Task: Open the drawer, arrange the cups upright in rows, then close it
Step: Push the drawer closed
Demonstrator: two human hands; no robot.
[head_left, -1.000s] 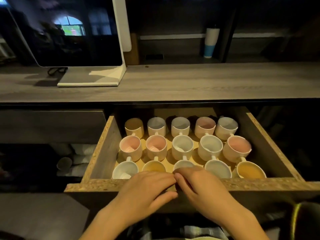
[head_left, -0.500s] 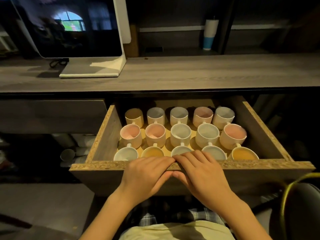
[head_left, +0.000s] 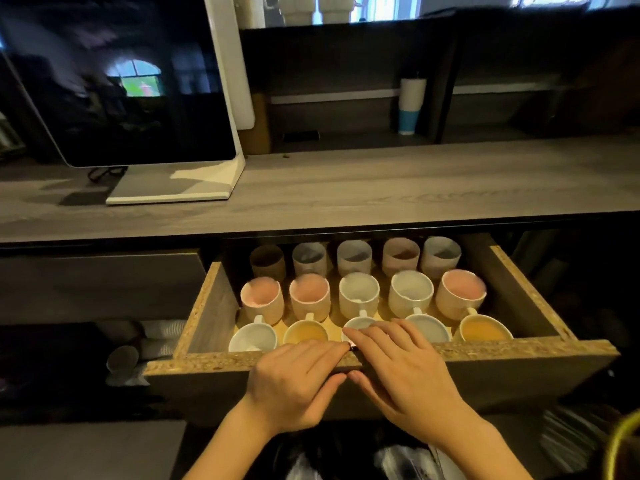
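Observation:
The wooden drawer (head_left: 519, 355) stands partly open under the counter. Several cups (head_left: 358, 294) sit upright inside in three rows, with pink, white and yellow interiors and handles toward me. The back row (head_left: 353, 258) lies in shadow below the counter edge. My left hand (head_left: 294, 379) and my right hand (head_left: 405, 372) lie side by side on the middle of the drawer front. Their fingers curl over its top edge and their thumbs press its face. My right fingers hide part of a front-row cup.
A grey wooden counter (head_left: 415, 188) runs above the drawer, with a dark monitor (head_left: 114, 81) on a white stand at left. A white and blue cup stack (head_left: 412, 105) stands on a back shelf. Paper cups (head_left: 162, 336) lie on a shelf left of the drawer.
The drawer has slid inward under the counter with both hands on its front. The back row of cups has gone into shadow beneath the counter edge.

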